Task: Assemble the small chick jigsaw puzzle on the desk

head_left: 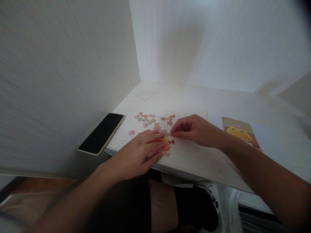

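My left hand (143, 149) lies with its fingers stretched out over a partly joined jigsaw puzzle (166, 145), orange and yellow in the middle, hiding much of it. Thumb and fingers of my right hand (186, 129) are pinched together at the puzzle's upper right edge, on a small puzzle piece that is mostly hidden by the fingertips. Beyond both hands are several loose puzzle pieces (145, 119), with another small group of pieces (169, 119) to their right. One pinkish piece (132, 132) sits apart on the left.
A phone (102, 134) with a dark screen rests at the table's left edge. On the right, a printed picture of a yellow cartoon animal (239, 132) lies on white paper (269, 136). Pale panels (194, 48) enclose the white table (189, 161). My legs are below its front edge.
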`<state>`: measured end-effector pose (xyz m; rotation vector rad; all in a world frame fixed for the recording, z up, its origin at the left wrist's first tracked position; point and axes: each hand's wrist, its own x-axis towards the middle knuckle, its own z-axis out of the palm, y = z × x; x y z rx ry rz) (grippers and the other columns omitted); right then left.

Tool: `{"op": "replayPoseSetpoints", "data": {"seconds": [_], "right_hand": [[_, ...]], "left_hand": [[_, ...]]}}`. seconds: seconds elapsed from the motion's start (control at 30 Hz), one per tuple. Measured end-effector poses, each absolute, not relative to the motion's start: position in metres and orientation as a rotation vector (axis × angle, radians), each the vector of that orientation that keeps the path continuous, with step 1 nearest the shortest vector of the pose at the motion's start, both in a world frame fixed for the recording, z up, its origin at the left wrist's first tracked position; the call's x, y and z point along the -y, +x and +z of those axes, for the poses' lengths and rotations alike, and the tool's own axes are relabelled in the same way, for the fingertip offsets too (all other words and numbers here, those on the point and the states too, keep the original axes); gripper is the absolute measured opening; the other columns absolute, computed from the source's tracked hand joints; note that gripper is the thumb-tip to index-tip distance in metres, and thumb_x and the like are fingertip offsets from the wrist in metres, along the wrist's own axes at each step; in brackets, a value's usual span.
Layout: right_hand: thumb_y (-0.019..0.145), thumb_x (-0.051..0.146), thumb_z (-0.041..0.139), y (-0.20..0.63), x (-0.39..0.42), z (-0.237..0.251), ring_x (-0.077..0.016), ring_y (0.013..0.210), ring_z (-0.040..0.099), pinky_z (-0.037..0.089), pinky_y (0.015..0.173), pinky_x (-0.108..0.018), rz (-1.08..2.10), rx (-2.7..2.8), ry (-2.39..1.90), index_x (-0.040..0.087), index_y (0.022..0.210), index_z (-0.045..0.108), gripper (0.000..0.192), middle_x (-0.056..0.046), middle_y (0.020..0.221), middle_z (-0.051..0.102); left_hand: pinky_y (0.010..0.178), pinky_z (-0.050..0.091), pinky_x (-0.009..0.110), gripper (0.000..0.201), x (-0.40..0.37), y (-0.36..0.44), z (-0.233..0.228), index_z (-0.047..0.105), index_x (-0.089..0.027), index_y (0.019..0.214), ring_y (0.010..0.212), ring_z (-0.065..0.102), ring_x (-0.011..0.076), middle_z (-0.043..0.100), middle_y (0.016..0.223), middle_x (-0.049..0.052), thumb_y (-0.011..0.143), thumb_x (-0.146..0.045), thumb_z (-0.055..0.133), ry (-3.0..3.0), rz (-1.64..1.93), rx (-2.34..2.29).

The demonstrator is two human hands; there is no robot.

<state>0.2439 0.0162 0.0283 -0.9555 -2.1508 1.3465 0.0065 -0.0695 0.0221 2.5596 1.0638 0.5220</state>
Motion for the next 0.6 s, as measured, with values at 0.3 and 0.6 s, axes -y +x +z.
{"op": "replayPoseSetpoints", "data": {"seconds": [0.3,0.6], "right_hand": [[0.076,0.026,0.070,0.243,-0.008,0.032,-0.0158,0.071,0.065,0.051,0.066,-0.029,1.447,2.248,-1.079,0.020,0.084,0.076,0.012,-0.002,0.077,0.074],[0.078,0.026,0.067,0.237,0.000,0.031,-0.0123,0.062,0.062,0.045,0.056,-0.024,1.400,2.314,-1.152,0.019,0.086,0.073,0.012,-0.001,0.072,0.072]], "left_hand": [[0.116,0.033,0.045,0.032,0.070,0.009,0.011,0.066,-0.020,0.123,0.133,0.047,0.0245,0.057,0.138,0.009,0.096,-0.032,0.053,2.577,0.639,-1.217],[0.114,0.037,0.046,0.031,0.069,0.009,0.009,0.067,-0.019,0.121,0.133,0.048,0.0249,0.058,0.137,0.010,0.094,-0.030,0.055,2.556,0.665,-1.221]]}}
